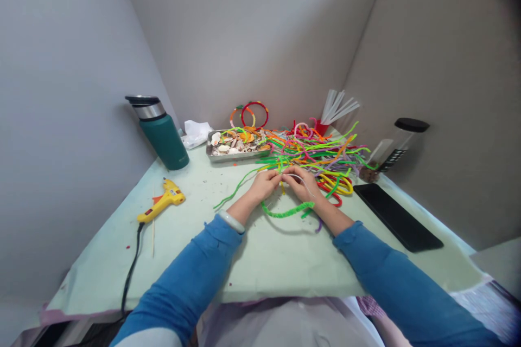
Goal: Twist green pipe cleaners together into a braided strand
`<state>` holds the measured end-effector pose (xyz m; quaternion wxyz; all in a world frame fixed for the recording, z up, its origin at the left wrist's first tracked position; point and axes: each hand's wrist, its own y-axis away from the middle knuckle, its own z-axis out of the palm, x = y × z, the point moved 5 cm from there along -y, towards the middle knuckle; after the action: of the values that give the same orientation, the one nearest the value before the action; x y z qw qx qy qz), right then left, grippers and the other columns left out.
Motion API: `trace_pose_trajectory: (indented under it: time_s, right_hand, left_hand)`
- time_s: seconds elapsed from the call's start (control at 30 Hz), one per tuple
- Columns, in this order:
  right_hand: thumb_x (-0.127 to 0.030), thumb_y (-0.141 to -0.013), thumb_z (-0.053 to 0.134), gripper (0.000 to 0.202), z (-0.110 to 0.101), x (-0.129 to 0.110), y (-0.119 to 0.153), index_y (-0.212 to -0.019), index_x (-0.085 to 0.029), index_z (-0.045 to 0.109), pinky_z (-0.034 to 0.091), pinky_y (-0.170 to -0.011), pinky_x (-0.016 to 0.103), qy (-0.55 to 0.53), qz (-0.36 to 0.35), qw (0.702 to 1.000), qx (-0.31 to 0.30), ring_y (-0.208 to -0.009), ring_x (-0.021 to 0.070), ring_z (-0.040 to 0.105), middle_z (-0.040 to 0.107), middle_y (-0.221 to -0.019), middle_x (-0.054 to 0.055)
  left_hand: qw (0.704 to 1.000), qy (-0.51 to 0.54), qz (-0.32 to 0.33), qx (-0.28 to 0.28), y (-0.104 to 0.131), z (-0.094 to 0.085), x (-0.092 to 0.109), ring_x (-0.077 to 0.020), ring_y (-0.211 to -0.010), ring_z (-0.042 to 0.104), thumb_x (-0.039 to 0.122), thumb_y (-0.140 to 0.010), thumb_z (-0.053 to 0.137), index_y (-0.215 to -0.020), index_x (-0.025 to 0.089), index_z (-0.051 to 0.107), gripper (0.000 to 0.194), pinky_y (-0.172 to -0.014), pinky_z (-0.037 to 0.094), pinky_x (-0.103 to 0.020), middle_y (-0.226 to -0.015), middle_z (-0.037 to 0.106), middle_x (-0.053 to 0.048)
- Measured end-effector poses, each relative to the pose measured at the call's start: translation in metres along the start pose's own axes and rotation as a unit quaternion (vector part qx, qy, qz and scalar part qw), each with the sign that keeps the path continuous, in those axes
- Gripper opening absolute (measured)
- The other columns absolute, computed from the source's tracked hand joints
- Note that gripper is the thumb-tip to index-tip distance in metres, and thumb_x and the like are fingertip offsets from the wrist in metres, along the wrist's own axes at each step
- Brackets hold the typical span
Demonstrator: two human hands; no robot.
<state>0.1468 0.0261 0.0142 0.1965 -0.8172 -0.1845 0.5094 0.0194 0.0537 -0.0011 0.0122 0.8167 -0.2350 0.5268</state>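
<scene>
My left hand point(265, 184) and my right hand point(300, 183) meet fingertip to fingertip above the middle of the table, both closed in a pinch. Bright green fuzzy pipe cleaner point(280, 162) shows just beyond the touching fingertips. A thin white strand point(301, 178) runs out from the pinch and across the back of my right hand. Below the hands hangs a curved, thicker green pipe cleaner point(288, 212), which seems to belong to the same piece. A thinner green pipe cleaner point(236, 190) trails out to the left. My fingers hide where these parts join.
Behind my hands lies a heap of coloured pipe cleaners point(317, 149), beside a metal tray point(240, 157) of shells. Two fuzzy rings point(255, 115) lean behind it. A green bottle point(165, 138) and yellow glue gun point(163, 203) are left; a black phone point(396, 217) and clear container point(393, 149) are right.
</scene>
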Motion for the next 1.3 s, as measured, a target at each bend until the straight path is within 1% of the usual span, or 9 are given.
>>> trace_pose_trajectory:
  time_s: [0.13,0.23,0.43,0.57,0.63,0.9,1.17,1.3]
  right_hand:
    - [-0.032,-0.079,0.052,0.016,0.0,0.001,0.001,-0.083,-0.017,0.056,0.046,-0.065,0.026,-0.029,0.002,1.0,-0.001,-0.073,0.0153,0.058,0.06,-0.078,0.003]
    - [-0.031,-0.078,0.052,0.016,0.0,-0.001,0.001,-0.087,-0.018,0.056,0.046,-0.065,0.026,-0.041,-0.009,0.999,-0.007,-0.073,0.0149,0.058,0.06,-0.081,0.003]
    - [-0.027,-0.079,0.05,0.028,0.001,-0.008,0.002,-0.105,-0.018,0.057,0.044,-0.059,0.024,-0.028,-0.012,0.999,-0.032,-0.065,0.0129,0.056,0.061,-0.078,0.002]
    - [-0.027,-0.079,0.05,0.024,0.001,-0.012,0.002,-0.099,-0.018,0.061,0.047,-0.067,0.025,-0.027,-0.015,0.999,-0.04,-0.075,0.0147,0.06,0.064,-0.092,0.004]
    - [-0.027,-0.08,0.049,0.024,0.0,-0.012,0.002,-0.098,-0.018,0.061,0.047,-0.07,0.026,-0.025,-0.02,0.999,-0.039,-0.079,0.0153,0.061,0.064,-0.095,0.005]
    - [-0.027,-0.08,0.049,0.023,-0.002,-0.014,0.001,-0.096,-0.019,0.064,0.046,-0.076,0.028,0.029,-0.047,0.998,-0.023,-0.084,0.0168,0.06,0.066,-0.094,0.004]
    - [-0.029,-0.082,0.046,0.025,0.0,-0.014,0.001,-0.099,-0.02,0.062,0.045,-0.08,0.031,0.019,-0.03,0.999,-0.031,-0.089,0.018,0.059,0.065,-0.099,0.005]
    - [-0.032,-0.082,0.047,0.025,0.0,-0.011,0.001,-0.098,-0.02,0.062,0.046,-0.08,0.031,0.01,-0.022,0.999,-0.028,-0.088,0.0181,0.06,0.065,-0.098,0.005]
  left_hand:
    - [0.999,0.036,-0.022,-0.012,0.001,0.003,0.001,-0.0057,-0.047,0.032,0.042,-0.077,0.042,-0.057,0.014,0.048,0.035,-0.047,0.023,-0.021,-0.049,0.038,0.004]
    - [0.998,0.05,-0.029,-0.018,0.002,0.004,0.001,-0.0055,-0.046,0.033,0.041,-0.078,0.042,-0.057,0.014,0.047,0.035,-0.047,0.024,-0.021,-0.048,0.039,0.004]
    - [0.998,0.052,-0.025,-0.02,0.001,0.004,0.0,-0.006,-0.046,0.033,0.039,-0.077,0.042,-0.057,0.015,0.044,0.032,-0.046,0.024,-0.021,-0.048,0.039,0.004]
    - [0.998,0.054,-0.017,-0.017,0.001,0.004,-0.001,-0.0069,-0.046,0.033,0.039,-0.078,0.04,-0.057,0.015,0.042,0.032,-0.047,0.025,-0.021,-0.047,0.038,0.004]
    - [0.998,0.054,-0.019,-0.016,0.001,0.004,-0.002,-0.0071,-0.046,0.033,0.039,-0.078,0.039,-0.057,0.016,0.042,0.032,-0.048,0.025,-0.021,-0.047,0.038,0.004]
    - [0.998,0.055,-0.006,-0.001,0.0,0.005,-0.002,-0.007,-0.048,0.034,0.036,-0.078,0.04,-0.061,0.015,0.044,0.027,-0.048,0.025,-0.021,-0.05,0.04,0.004]
    - [1.0,0.026,-0.002,0.012,0.002,0.002,0.001,-0.0076,-0.05,0.036,0.036,-0.079,0.038,-0.058,0.015,0.043,0.03,-0.049,0.027,-0.021,-0.051,0.04,0.003]
    - [1.0,0.005,0.003,0.025,0.002,0.0,0.004,-0.0077,-0.051,0.037,0.036,-0.079,0.039,-0.058,0.015,0.045,0.031,-0.049,0.028,-0.02,-0.051,0.042,0.003]
